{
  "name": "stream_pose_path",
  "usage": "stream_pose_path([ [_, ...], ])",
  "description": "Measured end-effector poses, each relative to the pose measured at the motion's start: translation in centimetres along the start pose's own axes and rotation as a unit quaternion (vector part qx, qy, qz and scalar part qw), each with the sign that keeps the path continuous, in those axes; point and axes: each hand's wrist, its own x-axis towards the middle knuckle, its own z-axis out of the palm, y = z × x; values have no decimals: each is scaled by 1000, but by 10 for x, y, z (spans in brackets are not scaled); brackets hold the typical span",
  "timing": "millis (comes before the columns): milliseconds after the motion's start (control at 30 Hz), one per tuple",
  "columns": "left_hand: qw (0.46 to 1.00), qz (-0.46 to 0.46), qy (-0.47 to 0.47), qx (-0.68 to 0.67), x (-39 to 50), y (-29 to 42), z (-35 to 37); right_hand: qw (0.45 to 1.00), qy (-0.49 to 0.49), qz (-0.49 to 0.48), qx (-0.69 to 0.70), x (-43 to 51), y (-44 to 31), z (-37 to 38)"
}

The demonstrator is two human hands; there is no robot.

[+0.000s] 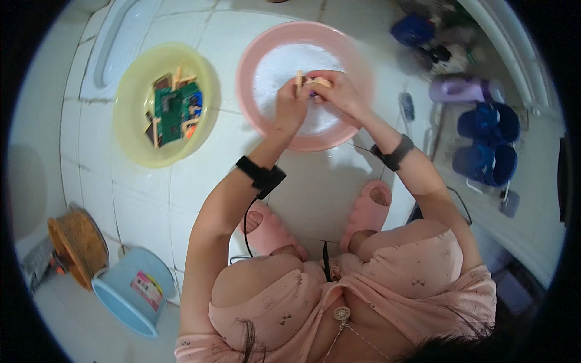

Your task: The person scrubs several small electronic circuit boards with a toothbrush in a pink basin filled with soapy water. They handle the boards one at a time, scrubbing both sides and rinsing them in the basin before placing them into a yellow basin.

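Observation:
Both hands are together above a pink plastic basin [247,97], which holds foamy white water. In my left hand [290,109] a narrow cream-coloured piece [299,81] stands upright between thumb and fingers. My right hand [342,93] grips a second cream piece [321,81] right beside it. Whether the two pieces are joined cannot be told, as the fingers cover much of them. A small purple spot shows between the hands. To the left, a yellow plastic basin [131,140] contains a green board-like thing [170,113], several cream pieces and some blue, orange and dark parts.
A light blue bucket [122,313] lies tipped at lower left, near a round orange-brown tub [84,249]. A white squat toilet [118,45] is at upper left. Blue slippers [485,163] and a purple bottle [463,90] line the right side. A brush [407,106] lies on the tiles.

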Motion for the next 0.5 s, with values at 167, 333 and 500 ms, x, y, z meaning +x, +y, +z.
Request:
stream_pose_path([
  [167,997,59,17,-49,-3,6,6,995,21,30,-94,-5,-7,4],
  [333,971,-154,-66,-170,-4,24,-8,996,-63,-16,-59,-6,-11,2],
  [500,960,-179,-88,-196,7,19,-20,988,-89,48,119,7,-6,-12],
])
